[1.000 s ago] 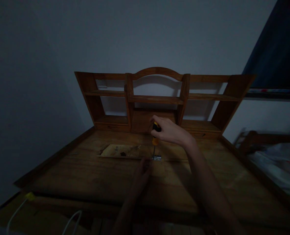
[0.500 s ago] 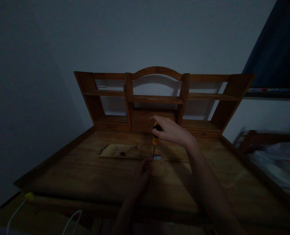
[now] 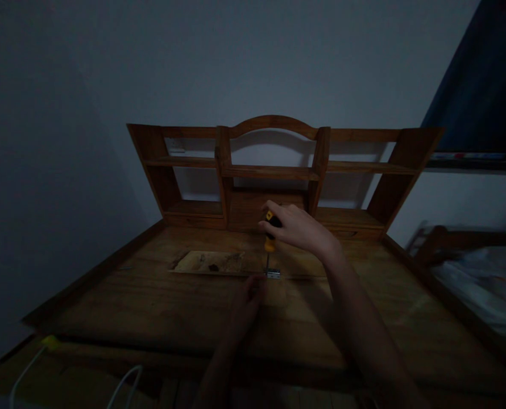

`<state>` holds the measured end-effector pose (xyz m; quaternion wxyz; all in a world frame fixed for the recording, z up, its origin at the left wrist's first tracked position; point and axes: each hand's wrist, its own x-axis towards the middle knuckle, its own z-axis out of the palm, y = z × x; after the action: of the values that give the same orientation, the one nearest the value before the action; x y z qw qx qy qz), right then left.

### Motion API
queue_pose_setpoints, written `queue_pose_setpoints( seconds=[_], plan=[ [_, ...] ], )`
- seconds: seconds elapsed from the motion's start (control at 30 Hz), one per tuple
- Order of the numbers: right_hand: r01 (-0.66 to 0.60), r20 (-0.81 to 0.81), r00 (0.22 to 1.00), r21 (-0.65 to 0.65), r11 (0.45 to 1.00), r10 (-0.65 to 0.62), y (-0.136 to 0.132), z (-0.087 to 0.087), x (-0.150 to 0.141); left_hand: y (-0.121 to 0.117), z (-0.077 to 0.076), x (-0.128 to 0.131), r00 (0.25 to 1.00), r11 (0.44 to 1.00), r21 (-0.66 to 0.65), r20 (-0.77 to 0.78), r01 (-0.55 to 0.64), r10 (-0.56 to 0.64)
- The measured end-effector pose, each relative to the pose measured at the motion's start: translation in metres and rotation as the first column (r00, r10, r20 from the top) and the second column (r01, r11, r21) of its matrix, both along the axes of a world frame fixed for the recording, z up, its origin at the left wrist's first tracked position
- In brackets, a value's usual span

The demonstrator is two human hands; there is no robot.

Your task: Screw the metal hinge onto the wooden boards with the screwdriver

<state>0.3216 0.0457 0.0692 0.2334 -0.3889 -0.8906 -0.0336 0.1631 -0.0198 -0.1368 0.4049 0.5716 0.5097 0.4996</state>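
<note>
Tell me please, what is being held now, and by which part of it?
The right hand holds the screwdriver by its handle, near the top end. Whether the left hand holds anything cannot be told.

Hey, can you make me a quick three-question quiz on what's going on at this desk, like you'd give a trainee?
1. What does the right hand hold?
A) a hammer
B) a screwdriver
C) a paintbrush

2. True or false: the left hand is resting on top of the shelf unit.

3. Fill in the blank: the handle above the small metal piece is black and ____.

Key:
1. B
2. False; it is low over the desk, close to the metal piece.
3. yellow
</note>
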Motion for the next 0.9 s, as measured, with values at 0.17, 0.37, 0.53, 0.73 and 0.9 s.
queue_pose_setpoints(
  seconds=[0.17,0.37,0.53,0.73,0.9],
  plan=[
    [0.029,0.0,1.0,0.006,1.0,-0.029,-0.0021,0.001,-0.0009,0.0012,-0.0042,0.0003,1.0,1.0,-0.005,-0.001,-0.015,0.015],
    [-0.03,0.002,1.0,-0.03,0.999,0.03,-0.0042,0.0018,-0.0034,0.004,-0.0088,-0.0007,1.0,1.0,0.022,0.004,-0.006,0.006],
    [0.124,0.037,0.991,0.065,0.99,-0.127,-0.0067,0.0025,-0.0058,0.0044,-0.0099,-0.0024,1.0,1.0,0.019,-0.015,0.0,0.0],
    [-0.048,-0.005,0.999,0.003,0.999,0.048,-0.0051,0.0012,-0.0032,0.0037,-0.0088,0.0001,1.0,1.0,0.009,0.001,-0.014,0.014],
    [0.076,0.03,0.997,0.043,0.996,-0.077,-0.0052,0.0003,-0.0063,0.0046,-0.0099,0.0004,1.0,1.0,0.002,0.012,-0.018,0.018]
  ],
)
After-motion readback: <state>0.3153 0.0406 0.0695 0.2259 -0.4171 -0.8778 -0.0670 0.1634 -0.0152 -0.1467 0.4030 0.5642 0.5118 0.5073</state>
